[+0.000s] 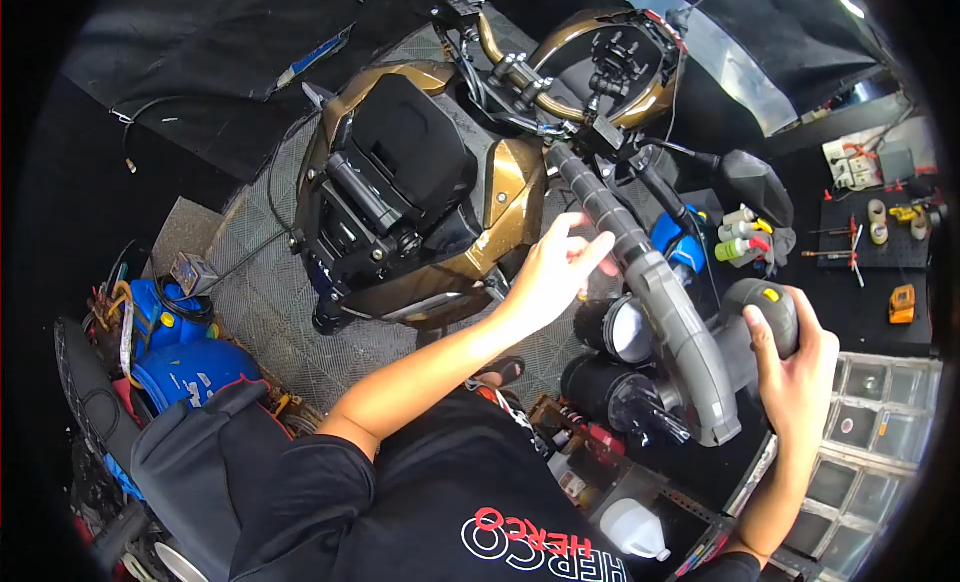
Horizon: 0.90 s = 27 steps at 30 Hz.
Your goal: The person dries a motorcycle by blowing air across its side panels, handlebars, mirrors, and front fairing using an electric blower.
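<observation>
Head view, looking down on the right hand [803,367], clamped round the bulbous end [745,296] of a gray handheld blower [680,327]. Held aslant in the air, ribbed nozzle [608,204] toward the motor scooter [516,187]. Close beside that nozzle, the left hand [548,280], fingers parted; cannot tell whether touching. Probably heaviest at the bulbous end and lighter forward; likely stiff plastic, fairly sturdy, perhaps slippery under an oily palm. Best gripped at the bulbous end, nozzle steadied from below. Farther out, black canisters [590,380] beneath; to the right, a drawer cabinet [872,414].
</observation>
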### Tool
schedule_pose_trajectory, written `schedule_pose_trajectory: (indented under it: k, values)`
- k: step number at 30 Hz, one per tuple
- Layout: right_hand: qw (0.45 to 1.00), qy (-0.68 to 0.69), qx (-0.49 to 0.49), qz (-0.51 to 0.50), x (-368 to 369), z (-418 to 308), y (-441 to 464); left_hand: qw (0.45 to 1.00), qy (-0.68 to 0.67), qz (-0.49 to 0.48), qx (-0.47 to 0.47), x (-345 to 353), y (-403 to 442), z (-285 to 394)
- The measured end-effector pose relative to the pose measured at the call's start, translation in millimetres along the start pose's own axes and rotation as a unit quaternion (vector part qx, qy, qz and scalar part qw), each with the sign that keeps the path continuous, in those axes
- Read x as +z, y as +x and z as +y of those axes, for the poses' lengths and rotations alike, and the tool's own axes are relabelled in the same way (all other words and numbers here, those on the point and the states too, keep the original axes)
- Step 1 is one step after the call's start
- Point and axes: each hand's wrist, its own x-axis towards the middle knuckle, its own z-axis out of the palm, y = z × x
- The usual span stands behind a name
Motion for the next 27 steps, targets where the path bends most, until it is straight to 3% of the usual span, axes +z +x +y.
schedule_pose_trajectory:
  k: [2, 4, 9, 12, 13, 15, 16, 17, 18, 19, 20, 22, 27]
  values:
    - [1.000, -0.001, -0.006, 0.007, 2, -8, 4, 1.000, 0.004, 0.009, -0.001, -1, 6, 2]
    - [0.994, -0.063, -0.073, 0.045, 4, -13, 8, 1.000, 0.001, 0.009, 0.006, -2, 11, 4]
    - [0.986, -0.113, -0.091, 0.082, 13, -18, 13, 1.000, 0.031, 0.000, -0.002, -8, 10, 12]
    - [0.984, -0.121, -0.102, 0.083, 18, -13, 16, 0.997, 0.038, 0.057, 0.030, -10, 10, -1]
    - [0.984, -0.122, -0.102, 0.083, 14, -19, 18, 0.986, 0.085, 0.064, 0.129, -13, 11, -5]
    - [0.998, -0.059, -0.028, -0.004, 4, -33, 23, 0.963, 0.131, 0.070, 0.224, -16, 7, -14]
    - [0.992, -0.092, -0.077, 0.035, 6, -17, 26, 0.986, 0.095, 0.058, 0.127, -15, 0, 4]
    - [0.996, -0.062, -0.059, 0.007, -2, -24, 29, 0.997, 0.057, 0.046, 0.029, -15, -5, 14]
    - [0.998, -0.031, -0.040, -0.022, -10, -31, 33, 0.997, 0.057, 0.049, 0.029, -16, -5, 7]
    - [0.994, -0.062, -0.086, 0.007, -12, -20, 36, 0.997, 0.052, 0.035, 0.033, -14, -4, -6]
    - [0.992, -0.106, -0.045, -0.047, -26, -36, 39, 0.998, 0.047, 0.020, 0.038, -11, -4, -12]
    - [0.995, -0.048, -0.085, -0.013, -27, -33, 38, 0.998, 0.030, 0.014, 0.046, -3, -8, -14]
    - [0.985, -0.079, -0.156, 0.010, -32, -32, 42, 0.999, -0.006, -0.004, 0.039, 10, -23, 0]
